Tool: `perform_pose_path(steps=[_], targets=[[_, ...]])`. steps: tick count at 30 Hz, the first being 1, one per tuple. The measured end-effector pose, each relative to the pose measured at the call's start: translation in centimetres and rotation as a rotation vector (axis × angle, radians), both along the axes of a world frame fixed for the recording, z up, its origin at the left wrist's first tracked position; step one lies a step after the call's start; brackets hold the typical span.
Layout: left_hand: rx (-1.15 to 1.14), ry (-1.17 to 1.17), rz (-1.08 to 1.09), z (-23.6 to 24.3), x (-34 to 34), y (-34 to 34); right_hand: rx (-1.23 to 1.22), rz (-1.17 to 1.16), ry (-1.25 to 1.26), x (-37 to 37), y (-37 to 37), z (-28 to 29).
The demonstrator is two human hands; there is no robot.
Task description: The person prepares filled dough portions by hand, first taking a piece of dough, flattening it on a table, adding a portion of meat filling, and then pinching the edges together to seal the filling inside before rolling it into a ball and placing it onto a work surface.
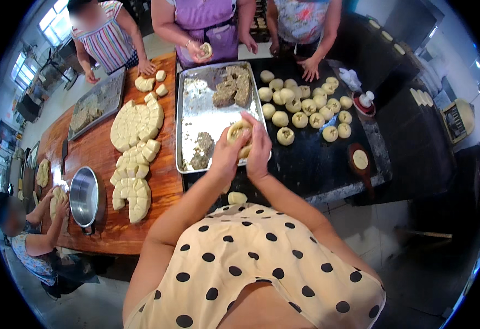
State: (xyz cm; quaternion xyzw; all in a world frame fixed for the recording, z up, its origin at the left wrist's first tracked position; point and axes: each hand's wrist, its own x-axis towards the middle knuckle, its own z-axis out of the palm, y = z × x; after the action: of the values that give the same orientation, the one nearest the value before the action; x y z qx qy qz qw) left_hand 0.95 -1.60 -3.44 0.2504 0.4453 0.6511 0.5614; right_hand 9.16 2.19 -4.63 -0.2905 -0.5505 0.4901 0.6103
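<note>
My left hand (226, 156) and my right hand (257, 145) are cupped around a round of pale dough (239, 132) with a hollow showing in its top, above the lower right part of a metal tray (183, 109). The tray holds a crumbly brown filling (231, 88) at the back and a smaller mound (201, 148) at the front left. To the right, several filled dough balls (300, 118) sit on a black surface (327, 172). A loose dough piece (237, 197) lies just beyond my forearms.
A wooden table (70, 153) bears cut dough (135, 123), another tray (86, 120) and a steel bowl (82, 197). Three people (207, 24) stand across; another person (31, 241) kneads at the left. A pump bottle (365, 100) and wooden-handled bowl (360, 160) are at the right.
</note>
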Motion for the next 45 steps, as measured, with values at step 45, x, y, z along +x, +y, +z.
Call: perform_pose_path(steps=[45], targets=[[0.058, -0.380, -0.224, 1.9, -0.6, -0.6, 0.328, -0.013, -0.507, 3.1, -0.1, 1.7]])
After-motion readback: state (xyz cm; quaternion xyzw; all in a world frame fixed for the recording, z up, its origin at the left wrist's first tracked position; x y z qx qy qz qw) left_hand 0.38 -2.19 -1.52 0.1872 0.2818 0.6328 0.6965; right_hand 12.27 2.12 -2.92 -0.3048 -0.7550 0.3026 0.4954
